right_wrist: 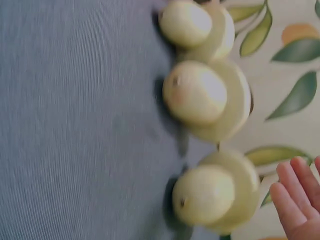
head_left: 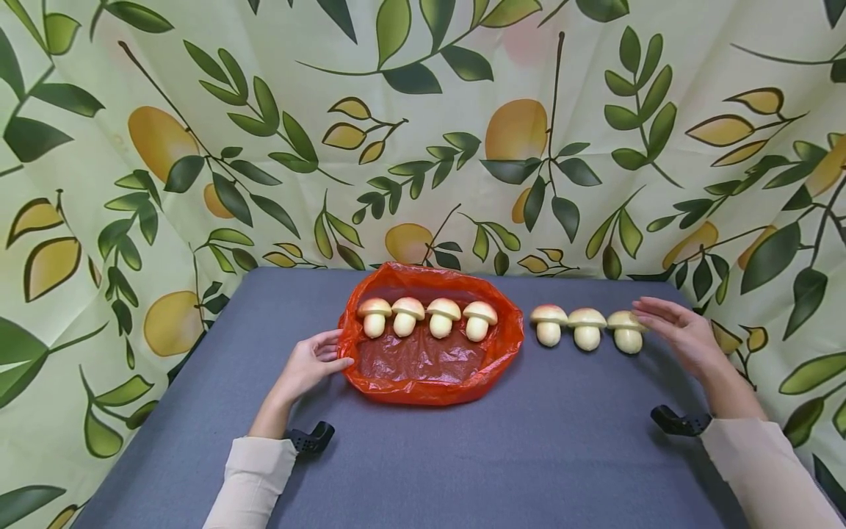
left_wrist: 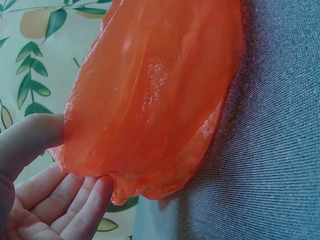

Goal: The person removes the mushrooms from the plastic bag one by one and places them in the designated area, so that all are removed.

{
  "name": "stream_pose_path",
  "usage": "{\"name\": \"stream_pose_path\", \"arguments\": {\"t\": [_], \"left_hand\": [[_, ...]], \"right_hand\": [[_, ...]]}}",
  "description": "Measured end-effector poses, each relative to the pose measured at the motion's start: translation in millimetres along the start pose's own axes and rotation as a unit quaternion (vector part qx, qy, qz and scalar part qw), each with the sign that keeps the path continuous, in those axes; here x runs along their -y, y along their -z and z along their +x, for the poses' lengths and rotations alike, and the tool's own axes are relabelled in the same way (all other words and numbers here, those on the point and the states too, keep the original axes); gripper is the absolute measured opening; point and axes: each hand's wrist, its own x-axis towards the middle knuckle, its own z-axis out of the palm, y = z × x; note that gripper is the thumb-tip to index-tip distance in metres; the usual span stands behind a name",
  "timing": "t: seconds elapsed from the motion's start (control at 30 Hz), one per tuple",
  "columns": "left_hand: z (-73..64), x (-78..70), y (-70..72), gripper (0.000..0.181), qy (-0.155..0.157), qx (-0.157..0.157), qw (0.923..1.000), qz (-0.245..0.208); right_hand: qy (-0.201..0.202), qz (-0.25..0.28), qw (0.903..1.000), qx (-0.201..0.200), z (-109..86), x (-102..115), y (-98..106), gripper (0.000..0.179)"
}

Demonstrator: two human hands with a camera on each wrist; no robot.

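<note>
From the far left, a patterned cloth (head_left: 66,213) of leaves and fruit runs across behind the blue-grey surface (head_left: 502,463), at twelve o'clock from you. Your left hand (head_left: 311,364), with a black wrist device (head_left: 313,438) below it, is at the nine o'clock side of the red plastic bag (head_left: 423,394), its fingers pinching the rim. The bag sits open on the surface; inside, toward its twelve o'clock side, four mushrooms (head_left: 443,310) lie in a row, stems pointing to about six. Outside, just off the bag's three o'clock edge, three more mushrooms (head_left: 586,320) line up on the surface. Your right hand (head_left: 684,338) is at three o'clock of the last one, fingers released and extended, near its cap but apart from it.
</note>
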Motion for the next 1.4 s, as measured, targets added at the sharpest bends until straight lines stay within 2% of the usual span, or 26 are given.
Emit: {"name": "stream_pose_path", "arguments": {"t": [0.17,0.43,0.57,0.67,0.97,1.1,1.23,1.4], "left_hand": [[-0.8,-0.6,0.0,0.059,-0.002,0.0,1.0,-0.002],[-0.4,1.5,0.7,0.059,-0.006,-0.005,1.0,0.001],[-0.5,1.3,0.3,0.058,-0.005,-0.006,1.0,0.002],[-0.4,2.0,0.3,0.058,-0.001,-0.006,1.0,0.001],[-0.2,2.5,1.3,0.059,0.002,-0.007,1.0,-0.002],[0.1,2.3,1.4,0.059,-0.004,-0.005,1.0,0.003],[1.1,2.2,0.7,0.059,-0.004,-0.008,0.9999,0.006],[0.7,0.6,-0.8,0.058,-0.001,-0.006,1.0,0.007]], "right_hand": [[-0.013,-0.044,0.9989,0.0,-0.8,6,-18,0.035],[0.03,-0.021,0.9984,0.042,0.8,13,-39,0.039],[0.037,-0.017,0.9977,0.054,1.9,16,-50,0.038],[0.03,-0.026,0.9973,0.062,2.4,17,-58,0.036],[0.005,-0.096,0.9917,0.085,2.7,16,-81,0.035],[0.011,-0.103,0.9898,0.098,3.3,15,-92,0.035],[0.013,-0.08,0.9902,0.113,3.2,13,-103,0.035],[-0.002,-0.087,0.9886,0.123,-0.4,6,-117,0.037]]}}
